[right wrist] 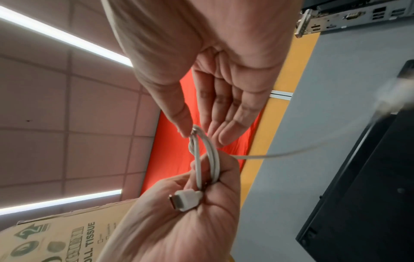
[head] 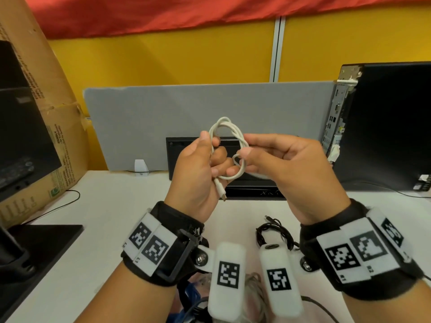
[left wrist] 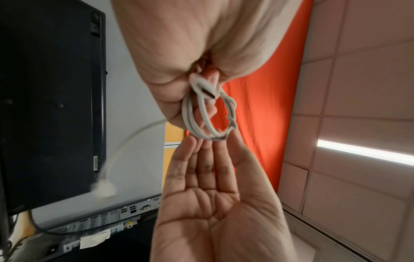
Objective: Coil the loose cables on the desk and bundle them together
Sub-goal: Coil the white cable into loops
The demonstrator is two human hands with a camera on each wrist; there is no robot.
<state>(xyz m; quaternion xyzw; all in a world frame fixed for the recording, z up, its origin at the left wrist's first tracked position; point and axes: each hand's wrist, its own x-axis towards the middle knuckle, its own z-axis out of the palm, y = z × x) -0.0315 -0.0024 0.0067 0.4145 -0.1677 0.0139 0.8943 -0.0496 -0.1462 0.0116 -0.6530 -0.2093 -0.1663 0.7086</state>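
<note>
Both hands are raised above the white desk (head: pixel 112 217). My left hand (head: pixel 198 169) grips a small coil of white cable (head: pixel 227 129), and its USB plug (head: pixel 223 195) sticks out below the fist. My right hand (head: pixel 279 159) pinches the coil's right side between thumb and nearly straight fingers, where a turn of the cable wraps round the loops. In the right wrist view the thumb tip (right wrist: pixel 187 130) sits on the coil (right wrist: pixel 212 159), and a loose tail (right wrist: pixel 280 155) runs off to a blurred plug (right wrist: pixel 389 99). A coiled black cable (head: pixel 272 231) lies on the desk under my right wrist.
A cardboard box (head: pixel 46 113) and a dark monitor (head: pixel 18 136) stand at the left, with a black stand base (head: pixel 35 248) in front. A black computer tower (head: pixel 384 124) is at the right. Behind the hands are a grey partition (head: pixel 163 113) and a black box (head: pixel 233 183). More cables (head: pixel 254 283) lie at the near edge.
</note>
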